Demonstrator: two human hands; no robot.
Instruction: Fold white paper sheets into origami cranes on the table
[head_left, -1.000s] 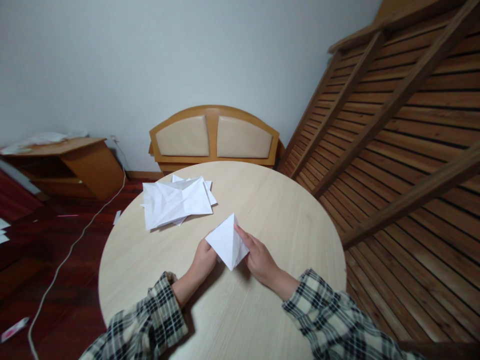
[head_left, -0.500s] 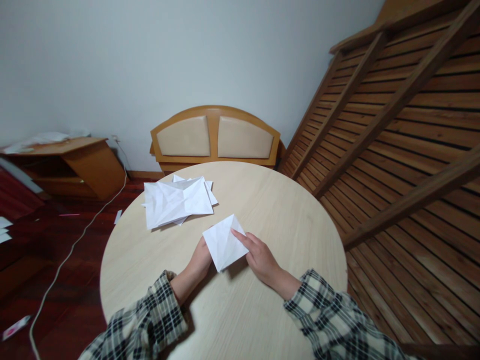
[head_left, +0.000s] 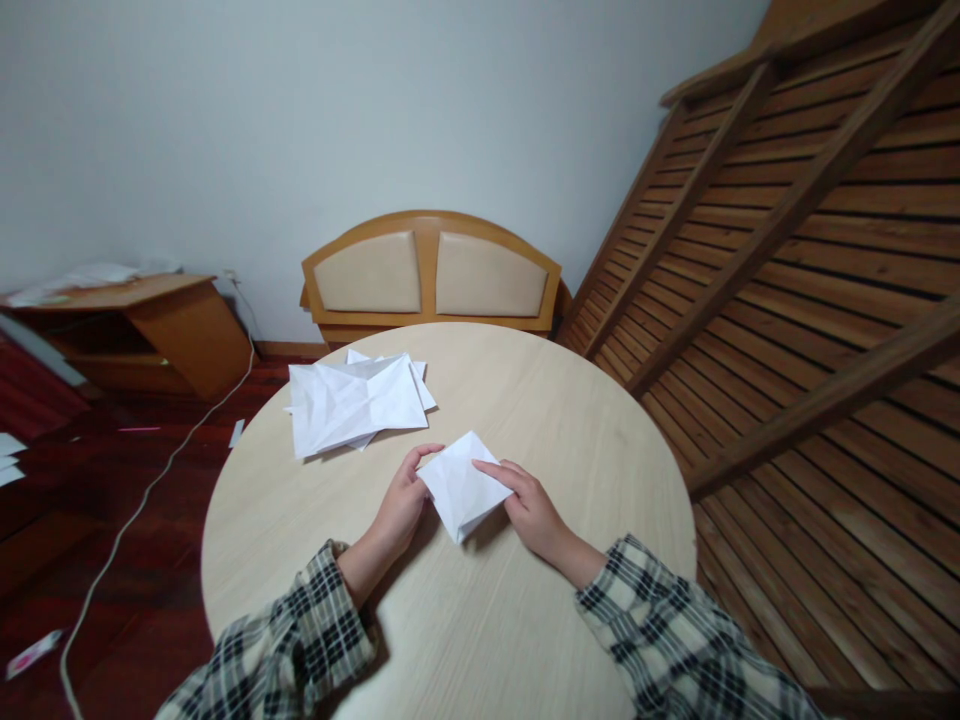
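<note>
Creased white paper diamond (head_left: 456, 488), left fingers (head_left: 422, 453) and right fingers (head_left: 493, 469) holding its sides, round wood-grained table (head_left: 570, 420)

Near folded pc. (head_left: 457, 488) is showing matt, creased ppr.; tbl. (head_left: 555, 420), smooth wd. grain; R slat panel (head_left: 825, 290), knotty wd.
</note>
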